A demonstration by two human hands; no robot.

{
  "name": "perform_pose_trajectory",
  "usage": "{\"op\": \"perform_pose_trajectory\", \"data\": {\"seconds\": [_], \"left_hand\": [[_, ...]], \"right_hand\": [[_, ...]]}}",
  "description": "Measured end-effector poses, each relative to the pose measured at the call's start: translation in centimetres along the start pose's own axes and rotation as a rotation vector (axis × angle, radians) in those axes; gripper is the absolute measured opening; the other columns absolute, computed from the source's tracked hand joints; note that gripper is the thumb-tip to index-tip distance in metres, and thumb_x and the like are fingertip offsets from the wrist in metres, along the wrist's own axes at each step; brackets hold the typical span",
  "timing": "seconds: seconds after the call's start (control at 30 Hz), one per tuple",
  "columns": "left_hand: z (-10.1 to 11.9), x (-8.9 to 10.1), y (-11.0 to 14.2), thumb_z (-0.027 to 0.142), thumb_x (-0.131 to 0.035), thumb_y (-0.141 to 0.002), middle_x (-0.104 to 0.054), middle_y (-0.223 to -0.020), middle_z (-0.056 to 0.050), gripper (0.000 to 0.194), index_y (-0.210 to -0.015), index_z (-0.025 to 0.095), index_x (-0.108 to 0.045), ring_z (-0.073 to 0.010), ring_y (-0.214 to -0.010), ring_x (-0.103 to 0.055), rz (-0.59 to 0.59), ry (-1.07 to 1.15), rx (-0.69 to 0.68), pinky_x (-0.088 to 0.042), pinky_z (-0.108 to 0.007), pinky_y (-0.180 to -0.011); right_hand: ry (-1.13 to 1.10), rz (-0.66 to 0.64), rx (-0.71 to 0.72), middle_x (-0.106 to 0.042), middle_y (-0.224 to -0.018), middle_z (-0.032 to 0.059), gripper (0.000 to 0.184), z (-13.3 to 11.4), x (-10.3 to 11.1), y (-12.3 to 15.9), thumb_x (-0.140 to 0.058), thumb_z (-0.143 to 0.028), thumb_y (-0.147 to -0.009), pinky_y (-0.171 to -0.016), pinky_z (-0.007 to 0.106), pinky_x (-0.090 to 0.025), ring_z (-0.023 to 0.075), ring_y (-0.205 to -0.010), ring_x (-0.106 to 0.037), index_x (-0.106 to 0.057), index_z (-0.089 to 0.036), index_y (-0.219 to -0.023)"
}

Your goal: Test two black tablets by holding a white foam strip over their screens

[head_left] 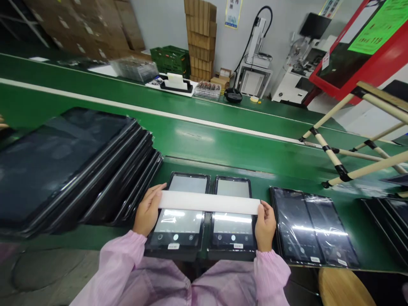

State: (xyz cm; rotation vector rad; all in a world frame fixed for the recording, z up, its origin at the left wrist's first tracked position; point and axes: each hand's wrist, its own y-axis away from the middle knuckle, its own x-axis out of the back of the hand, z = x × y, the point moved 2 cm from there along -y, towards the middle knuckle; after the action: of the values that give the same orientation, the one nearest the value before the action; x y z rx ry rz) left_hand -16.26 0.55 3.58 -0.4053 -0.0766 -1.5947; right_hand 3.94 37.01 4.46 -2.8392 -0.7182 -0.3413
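Observation:
A long white foam strip lies across two tablets with lit screens, the left tablet and the right tablet, side by side at the near edge of the green bench. My left hand grips the strip's left end, fingers curled over it. My right hand grips its right end. Both arms wear pink sleeves.
A fanned stack of dark tablets lies at the left. Two more dark tablets lie to the right, others at the far right edge. A pipe frame crosses the bench at right. A wooden stool stands near right.

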Motion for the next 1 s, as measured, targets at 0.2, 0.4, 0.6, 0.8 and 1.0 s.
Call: {"op": "perform_pose_trajectory", "data": {"seconds": [0.2, 0.4, 0.6, 0.8, 1.0], "left_hand": [[0.1, 0.2, 0.4, 0.058, -0.055, -0.100, -0.066, -0.141, -0.011, 0.050, -0.130, 0.021, -0.071, -0.0304, -0.125, -0.065, 0.026, 0.044, 0.088, -0.045, -0.046, -0.116], [0.6, 0.4, 1.2, 0.046, -0.060, -0.100, -0.071, -0.127, -0.008, 0.032, -0.117, 0.023, -0.075, -0.0272, -0.120, -0.065, 0.083, 0.027, 0.139, -0.048, -0.040, -0.109], [2.2, -0.3, 1.5, 0.052, -0.055, -0.094, -0.069, -0.112, -0.010, 0.034, -0.102, 0.022, -0.070, -0.0302, -0.110, -0.066, 0.097, -0.075, 0.226, -0.053, -0.043, -0.099], [2.1, 0.0, 1.3, 0.052, -0.054, -0.093, -0.069, -0.117, -0.009, 0.035, -0.105, 0.023, -0.068, -0.0312, -0.117, -0.065, 0.080, -0.065, 0.231, -0.051, -0.044, -0.107], [1.1, 0.0, 0.5, 0.041, -0.051, -0.097, -0.073, -0.118, -0.008, 0.030, -0.110, 0.021, -0.069, -0.0267, -0.118, -0.065, 0.103, 0.063, 0.073, -0.049, -0.038, -0.108]], "right_hand": [[0.088, 0.053, -0.051, -0.076, -0.111, 0.0171, 0.068, -0.7, 0.5, 0.4, -0.057, -0.070, -0.095, -0.077, 0.039, -0.055, 0.0284, -0.092, -0.072, -0.069, -0.011, -0.128], [0.181, 0.122, -0.067, -0.076, -0.113, 0.0166, 0.061, -1.2, 1.0, 1.4, -0.065, -0.063, -0.096, -0.078, 0.037, -0.056, 0.0279, -0.094, -0.072, -0.072, -0.011, -0.128], [0.242, 0.156, -0.083, -0.076, -0.110, 0.0144, 0.049, -1.7, 1.0, 1.2, -0.068, -0.057, -0.094, -0.084, 0.044, -0.057, 0.0316, -0.096, -0.072, -0.076, -0.015, -0.118], [0.197, 0.091, -0.035, -0.076, -0.108, 0.0137, 0.047, -1.7, 0.4, 0.8, -0.062, -0.057, -0.097, -0.073, 0.041, -0.055, 0.0284, -0.086, -0.071, -0.074, -0.017, -0.116], [0.059, 0.094, 0.114, -0.072, -0.103, 0.0113, 0.055, -0.7, 0.4, -0.3, -0.041, -0.058, -0.104, -0.061, 0.031, -0.051, 0.0227, -0.084, -0.069, -0.070, -0.014, -0.117]]}}
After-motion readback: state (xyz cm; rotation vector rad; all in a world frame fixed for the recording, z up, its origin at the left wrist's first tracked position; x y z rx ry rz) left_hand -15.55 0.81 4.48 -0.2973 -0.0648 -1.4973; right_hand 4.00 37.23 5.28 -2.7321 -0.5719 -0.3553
